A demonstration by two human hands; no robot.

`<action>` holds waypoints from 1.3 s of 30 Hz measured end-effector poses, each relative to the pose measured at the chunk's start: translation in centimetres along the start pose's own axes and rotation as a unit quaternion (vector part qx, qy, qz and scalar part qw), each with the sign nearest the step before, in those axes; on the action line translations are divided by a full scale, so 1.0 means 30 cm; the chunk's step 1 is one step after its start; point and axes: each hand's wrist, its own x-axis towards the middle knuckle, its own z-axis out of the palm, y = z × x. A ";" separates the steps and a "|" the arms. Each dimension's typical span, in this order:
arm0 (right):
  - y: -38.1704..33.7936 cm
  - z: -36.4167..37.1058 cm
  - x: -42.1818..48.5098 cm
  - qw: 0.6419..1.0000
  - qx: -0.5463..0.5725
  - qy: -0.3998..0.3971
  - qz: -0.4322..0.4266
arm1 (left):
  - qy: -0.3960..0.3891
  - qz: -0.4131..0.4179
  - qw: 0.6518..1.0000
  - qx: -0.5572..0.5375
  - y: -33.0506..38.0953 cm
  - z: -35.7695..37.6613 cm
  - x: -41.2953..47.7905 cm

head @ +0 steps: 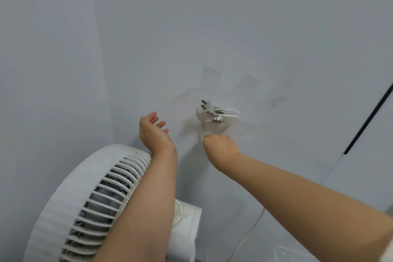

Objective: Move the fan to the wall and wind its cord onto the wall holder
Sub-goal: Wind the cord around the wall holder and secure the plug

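Head view: right hand point(220, 147), fingers curled, grips the cord point(202, 131) just below the wall holder point(224, 117). Several turns lie wound on the holder, with the plug point(206, 107) on top. Left hand point(152, 132) is open-fingered, palm up, holding nothing. Fan point(85, 193) stands against the wall point(212, 27), near left.

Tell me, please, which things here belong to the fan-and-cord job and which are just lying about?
Job: white round slatted plastic fan; thin white power cord with grey two-pin plug; white plastic wall holder; left hand, open; right hand, gripping the cord.
Just there: thin dark vertical strip on the pale panel at right.
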 end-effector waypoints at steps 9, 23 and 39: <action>0.181 -0.025 -0.063 0.997 -0.018 0.017 0.074 | -0.016 -0.008 1.000 0.010 -0.008 0.004 -0.015; 0.245 -0.208 -0.051 0.989 -0.036 0.080 0.122 | -0.031 -0.010 0.999 0.019 -0.015 0.001 -0.011; 0.293 -0.347 0.002 0.805 0.524 -0.094 0.262 | -0.035 -0.012 0.999 0.021 -0.015 0.003 -0.006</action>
